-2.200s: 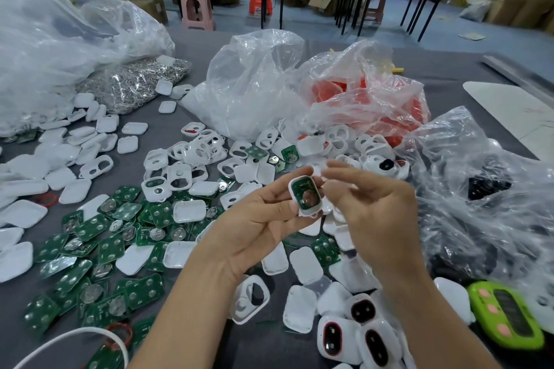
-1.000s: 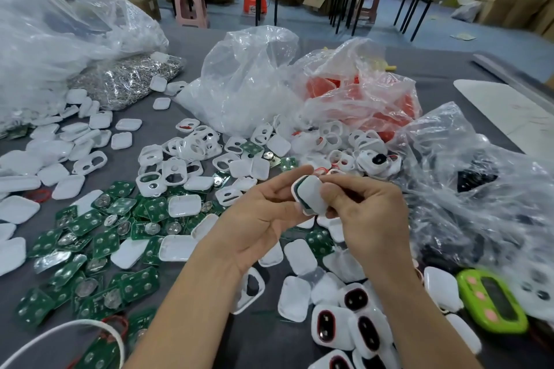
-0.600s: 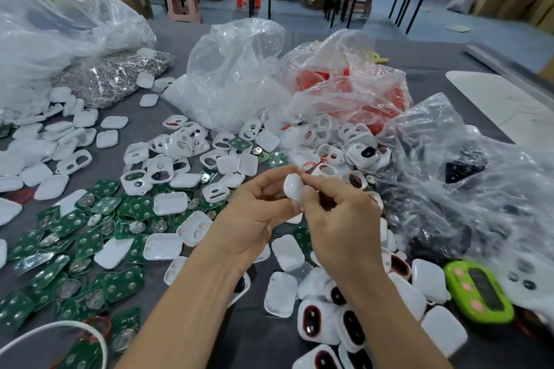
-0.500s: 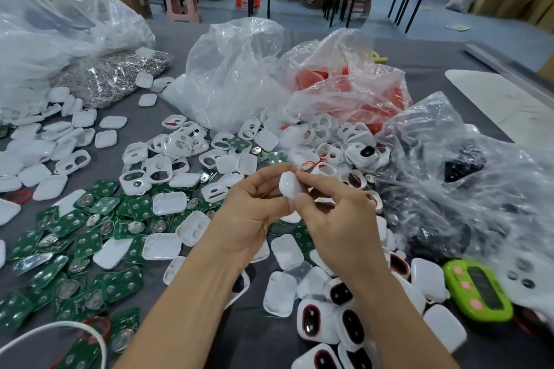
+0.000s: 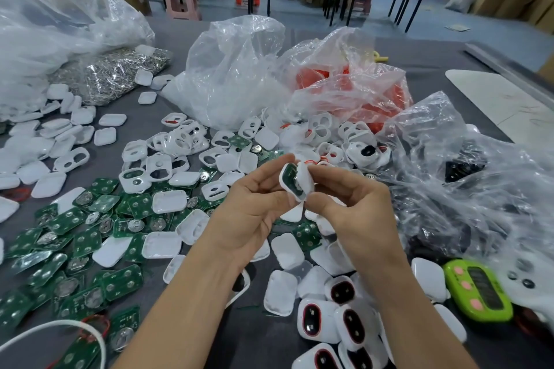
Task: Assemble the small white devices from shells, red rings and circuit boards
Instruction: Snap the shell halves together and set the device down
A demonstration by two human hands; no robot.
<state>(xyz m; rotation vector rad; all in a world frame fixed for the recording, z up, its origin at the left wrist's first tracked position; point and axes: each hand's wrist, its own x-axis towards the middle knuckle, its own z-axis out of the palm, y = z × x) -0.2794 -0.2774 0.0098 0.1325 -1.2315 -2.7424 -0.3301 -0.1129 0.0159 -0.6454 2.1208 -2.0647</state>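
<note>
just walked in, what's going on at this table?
A person is doing assembly by hand. The left hand holds a shell with a green board in it. The right hand pinches a white cover tilted against it, not snapped shut. Finished devices lie at near right, loose boards at left.
</note>
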